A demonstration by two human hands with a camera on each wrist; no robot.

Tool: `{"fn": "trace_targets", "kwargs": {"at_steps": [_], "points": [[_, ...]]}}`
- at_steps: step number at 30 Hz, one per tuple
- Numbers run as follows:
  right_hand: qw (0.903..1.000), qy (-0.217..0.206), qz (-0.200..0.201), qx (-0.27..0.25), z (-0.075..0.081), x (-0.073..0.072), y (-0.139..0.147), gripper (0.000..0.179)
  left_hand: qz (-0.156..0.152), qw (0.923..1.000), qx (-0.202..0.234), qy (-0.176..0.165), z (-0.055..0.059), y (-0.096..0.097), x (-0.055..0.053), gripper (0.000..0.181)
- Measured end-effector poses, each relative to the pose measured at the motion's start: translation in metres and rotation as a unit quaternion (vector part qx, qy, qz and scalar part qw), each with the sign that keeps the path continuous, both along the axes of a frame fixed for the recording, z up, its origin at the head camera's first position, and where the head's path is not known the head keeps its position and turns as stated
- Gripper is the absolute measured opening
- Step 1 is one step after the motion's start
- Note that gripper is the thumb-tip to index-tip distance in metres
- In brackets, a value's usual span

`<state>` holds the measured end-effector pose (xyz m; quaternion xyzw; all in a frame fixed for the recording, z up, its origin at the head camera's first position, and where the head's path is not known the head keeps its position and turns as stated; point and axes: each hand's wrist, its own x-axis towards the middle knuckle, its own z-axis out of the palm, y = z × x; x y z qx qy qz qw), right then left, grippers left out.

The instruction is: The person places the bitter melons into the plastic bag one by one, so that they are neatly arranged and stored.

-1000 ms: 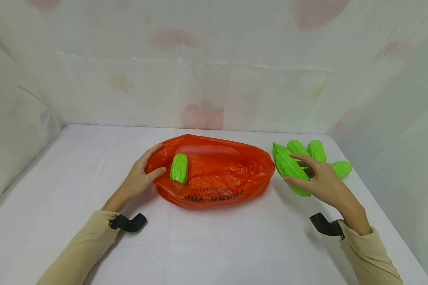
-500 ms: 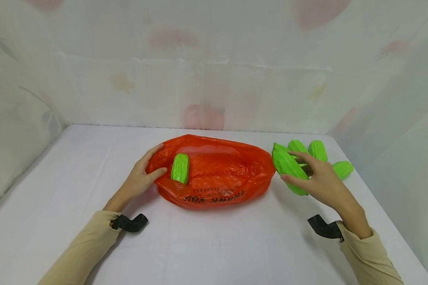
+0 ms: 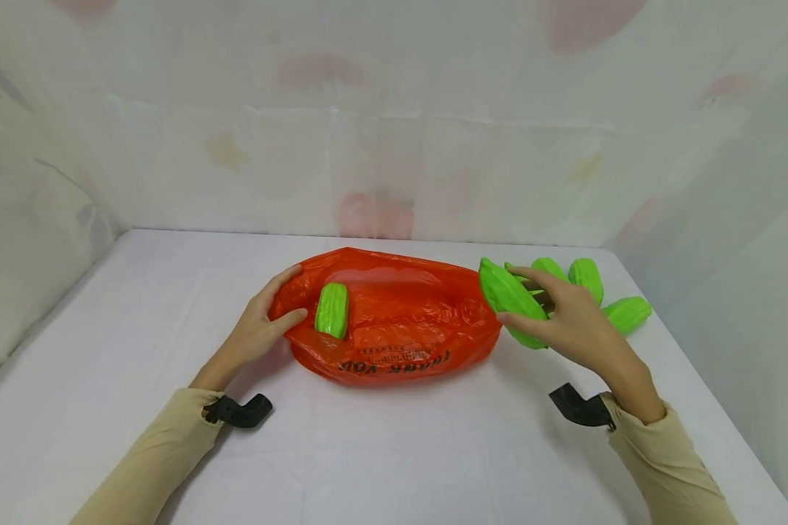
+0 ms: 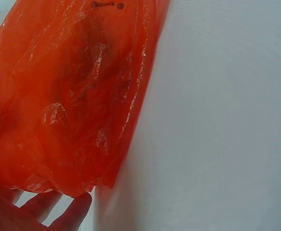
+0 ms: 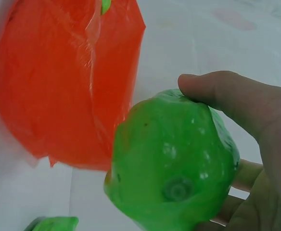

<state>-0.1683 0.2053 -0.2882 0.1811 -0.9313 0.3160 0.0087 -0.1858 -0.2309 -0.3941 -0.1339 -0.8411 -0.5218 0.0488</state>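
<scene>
A red plastic bag with "THANK YOU" print lies on the white table, its mouth facing up. My left hand holds its left rim, the thumb over the front edge; in the left wrist view its fingers meet the bag's edge. One green ridged gourd lies inside the bag's left part. With thumb and fingers, my right hand grips another green ridged gourd, tilted, raised at the bag's right rim. In the right wrist view this gourd's rounded end faces the camera, hiding some fingers.
Several more green gourds lie at the table's back right, partly behind my right hand. Patterned cloth walls enclose the back and sides of the white table.
My right hand has carried its gourd left and slightly up, away from the other gourds to the bag's right edge. My left hand and the bag stay nearly still.
</scene>
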Motion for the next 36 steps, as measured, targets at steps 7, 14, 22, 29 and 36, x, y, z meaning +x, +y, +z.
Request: {"fn": "trace_targets", "kwargs": {"at_steps": [7, 14, 22, 29, 36], "points": [[0.9999, 0.005, 0.012, 0.008, 0.001, -0.007, -0.015, 0.065, -0.001, 1.0, -0.001, -0.002, 0.0, 0.0, -0.001, 0.068], [0.9994, -0.003, 0.035, -0.002, 0.0, -0.015, -0.03, 0.066, 0.001, 1.0, -0.007, 0.004, -0.001, -0.001, 0.0, 0.068], [0.999, -0.001, 0.045, 0.0, -0.005, -0.023, -0.048, 0.066, 0.001, 1.0, -0.004, -0.002, 0.0, 0.0, 0.0, 0.069], [0.998, -0.001, 0.062, 0.009, -0.01, -0.03, -0.066, 0.065, -0.004, 1.0, 0.007, -0.003, 0.001, 0.001, 0.001, 0.069], [0.9966, -0.016, 0.081, -0.005, -0.015, -0.034, -0.083, 0.063, -0.001, 1.0, -0.002, 0.003, -0.001, 0.0, 0.0, 0.069]]}}
